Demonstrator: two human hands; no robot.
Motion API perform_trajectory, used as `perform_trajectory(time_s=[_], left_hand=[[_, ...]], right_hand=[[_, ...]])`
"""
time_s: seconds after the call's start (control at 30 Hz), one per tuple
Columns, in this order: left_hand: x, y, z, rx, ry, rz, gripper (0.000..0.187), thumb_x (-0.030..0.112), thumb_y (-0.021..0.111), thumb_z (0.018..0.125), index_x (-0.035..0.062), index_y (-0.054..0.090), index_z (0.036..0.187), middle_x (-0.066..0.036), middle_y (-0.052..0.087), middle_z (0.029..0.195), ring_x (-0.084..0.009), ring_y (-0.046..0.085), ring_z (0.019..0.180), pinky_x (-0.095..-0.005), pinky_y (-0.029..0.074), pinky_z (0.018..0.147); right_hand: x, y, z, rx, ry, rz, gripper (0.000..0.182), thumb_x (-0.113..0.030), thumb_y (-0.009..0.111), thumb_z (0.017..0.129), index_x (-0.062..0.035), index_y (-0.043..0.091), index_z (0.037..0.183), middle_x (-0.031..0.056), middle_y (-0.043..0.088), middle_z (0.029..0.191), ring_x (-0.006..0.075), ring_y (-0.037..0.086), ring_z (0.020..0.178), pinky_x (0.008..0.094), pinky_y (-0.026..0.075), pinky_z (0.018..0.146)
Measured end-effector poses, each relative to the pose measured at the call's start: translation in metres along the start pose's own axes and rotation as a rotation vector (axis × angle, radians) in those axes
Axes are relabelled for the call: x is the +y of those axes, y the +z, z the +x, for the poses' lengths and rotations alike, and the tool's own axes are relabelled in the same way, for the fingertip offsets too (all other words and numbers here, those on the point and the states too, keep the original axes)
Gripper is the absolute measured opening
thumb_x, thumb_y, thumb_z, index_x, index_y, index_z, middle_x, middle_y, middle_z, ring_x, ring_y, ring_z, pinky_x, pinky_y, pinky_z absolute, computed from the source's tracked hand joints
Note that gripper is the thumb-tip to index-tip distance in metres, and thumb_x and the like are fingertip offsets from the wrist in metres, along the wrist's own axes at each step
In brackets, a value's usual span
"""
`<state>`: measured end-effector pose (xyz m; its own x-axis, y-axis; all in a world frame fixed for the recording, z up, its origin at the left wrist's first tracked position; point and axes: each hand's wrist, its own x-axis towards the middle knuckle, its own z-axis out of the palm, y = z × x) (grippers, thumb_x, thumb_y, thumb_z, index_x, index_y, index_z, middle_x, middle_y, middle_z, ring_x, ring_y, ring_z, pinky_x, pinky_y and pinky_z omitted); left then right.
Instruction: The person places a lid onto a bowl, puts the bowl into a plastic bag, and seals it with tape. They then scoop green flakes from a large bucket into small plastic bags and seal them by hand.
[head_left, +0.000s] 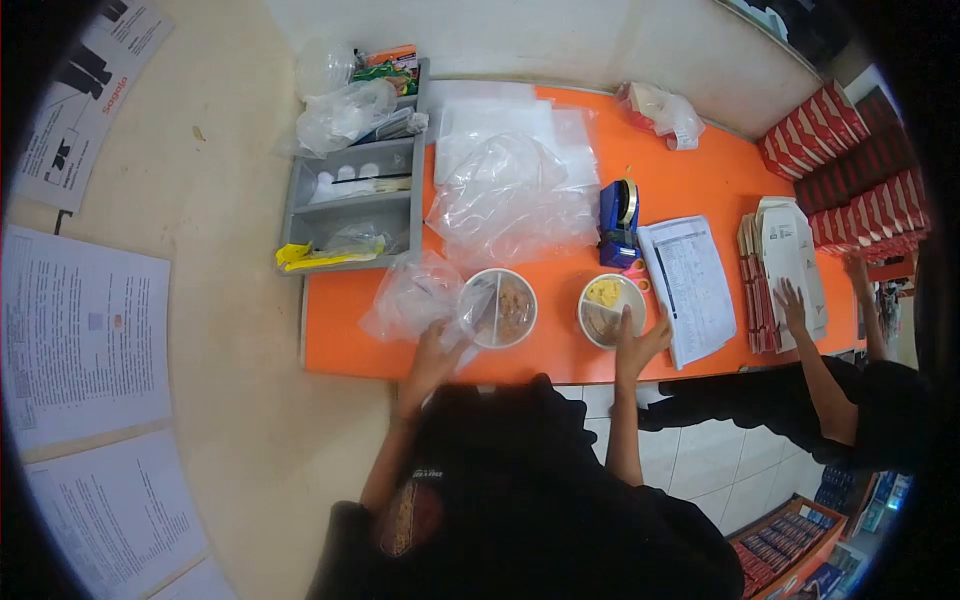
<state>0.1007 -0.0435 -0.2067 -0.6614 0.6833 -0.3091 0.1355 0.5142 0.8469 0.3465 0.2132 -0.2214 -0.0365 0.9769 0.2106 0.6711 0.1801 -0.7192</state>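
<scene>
On the orange table's front edge stand two round white bowls with divided insides. The left bowl (515, 312) holds brownish food, and clear plastic overlaps its left side. My left hand (432, 362) is closed on a clear plastic bag (412, 298) beside that bowl; some fingers are hidden by the plastic. In the right bowl (636, 297) are yellow food and a brownish portion. My right hand (642, 350) is at this bowl's lower right rim, its thumb over the rim and its index finger spread apart, with nothing visibly gripped.
Clear plastic sheets (510, 190) lie behind the bowls. A blue tape dispenser (619, 222), pink scissors (637, 272) and printed papers (688, 285) are nearby. A grey compartment tray (350, 215) is at left. At right, another person's hand (793, 305) touches stacked flat boxes (780, 240).
</scene>
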Motion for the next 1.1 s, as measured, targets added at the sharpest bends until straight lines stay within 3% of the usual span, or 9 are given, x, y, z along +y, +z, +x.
perform_trajectory(time_s=[0.07,0.2,0.23,0.3,0.6,0.77,0.9,1.0,1.1], left_hand=[[0.019,0.007,0.001,0.053,0.024,-0.006,0.068,0.043,0.069,0.085,-0.0068,0.048,0.127,-0.026,0.054,0.124,-0.0314,0.053,0.116,-0.04,0.043,0.096],[0.017,0.027,0.009,0.22,0.139,0.068,0.067,0.042,0.07,0.085,-0.005,0.049,0.127,-0.024,0.055,0.124,-0.0317,0.056,0.11,-0.0408,0.043,0.095],[0.015,0.027,0.013,0.227,0.145,0.07,0.067,0.042,0.07,0.085,-0.005,0.049,0.127,-0.024,0.055,0.124,-0.0317,0.056,0.11,-0.0408,0.043,0.095],[0.009,0.027,0.021,0.099,0.284,-0.049,0.065,0.04,0.071,0.085,-0.0035,0.048,0.128,-0.02,0.058,0.119,-0.0289,0.058,0.106,-0.0402,0.045,0.093],[0.027,-0.005,0.004,0.037,0.184,-0.315,0.041,0.029,0.066,0.091,-0.0031,0.059,0.116,-0.007,0.065,0.096,-0.0156,0.06,0.081,-0.031,0.049,0.072],[0.118,-0.122,-0.048,0.29,0.053,0.371,0.036,0.018,0.055,0.092,0.0057,0.058,0.125,-0.021,0.066,0.091,-0.0287,0.064,0.074,-0.0368,0.049,0.07],[0.19,-0.158,-0.081,0.374,0.027,0.352,0.032,0.016,0.051,0.093,0.0095,0.06,0.123,-0.025,0.064,0.099,-0.0361,0.063,0.076,-0.0415,0.048,0.069],[0.205,-0.168,-0.094,0.144,0.196,0.32,0.032,0.017,0.052,0.092,0.0132,0.06,0.123,-0.022,0.062,0.107,-0.0352,0.063,0.074,-0.04,0.05,0.07],[0.209,-0.173,-0.122,0.226,0.779,0.714,0.036,0.029,0.05,0.094,0.0195,0.058,0.128,-0.02,0.066,0.092,-0.0323,0.066,0.07,-0.0377,0.052,0.063]], right_hand=[[-0.064,0.007,-0.007,0.108,-0.372,0.05,0.058,-0.029,0.071,0.084,0.0061,0.05,0.124,0.0229,0.054,0.123,0.0364,0.051,0.112,0.0459,0.04,0.097],[-0.107,0.083,-0.025,-0.906,-0.419,0.163,0.051,-0.031,0.073,0.083,-0.0015,0.057,0.121,0.0171,0.055,0.122,0.0318,0.053,0.109,0.0399,0.042,0.096],[-0.109,0.086,-0.031,-0.903,-0.427,0.169,0.051,-0.031,0.073,0.083,-0.0015,0.057,0.121,0.0171,0.055,0.122,0.0318,0.053,0.109,0.0399,0.042,0.096],[-0.113,0.085,-0.043,-0.978,0.108,0.616,0.052,-0.032,0.074,0.083,-0.0048,0.057,0.123,0.0105,0.058,0.12,0.0249,0.054,0.111,0.0366,0.044,0.095],[-0.098,0.043,-0.047,-1.299,0.742,1.07,0.059,-0.022,0.073,0.08,-0.0033,0.048,0.131,0.0111,0.057,0.12,0.0213,0.058,0.109,0.0368,0.051,0.091],[-0.097,0.032,-0.043,-1.364,0.82,1.251,0.062,-0.019,0.069,0.076,0.0054,0.047,0.128,0.0168,0.06,0.116,0.0257,0.062,0.103,0.041,0.053,0.09],[-0.178,0.021,-0.058,-1.924,0.836,1.533,0.064,-0.017,0.067,0.076,0.0013,0.044,0.133,0.018,0.058,0.123,0.0307,0.06,0.109,0.0454,0.049,0.098],[-0.204,0.062,-0.094,-2.126,0.687,1.446,0.064,-0.024,0.067,0.08,0.0008,0.043,0.134,0.017,0.056,0.126,0.0305,0.057,0.114,0.0471,0.045,0.102],[-0.225,0.083,-0.119,-1.996,0.743,1.596,0.064,-0.033,0.065,0.084,-0.0001,0.043,0.135,0.0161,0.055,0.128,0.0293,0.055,0.117,0.0462,0.044,0.102]])
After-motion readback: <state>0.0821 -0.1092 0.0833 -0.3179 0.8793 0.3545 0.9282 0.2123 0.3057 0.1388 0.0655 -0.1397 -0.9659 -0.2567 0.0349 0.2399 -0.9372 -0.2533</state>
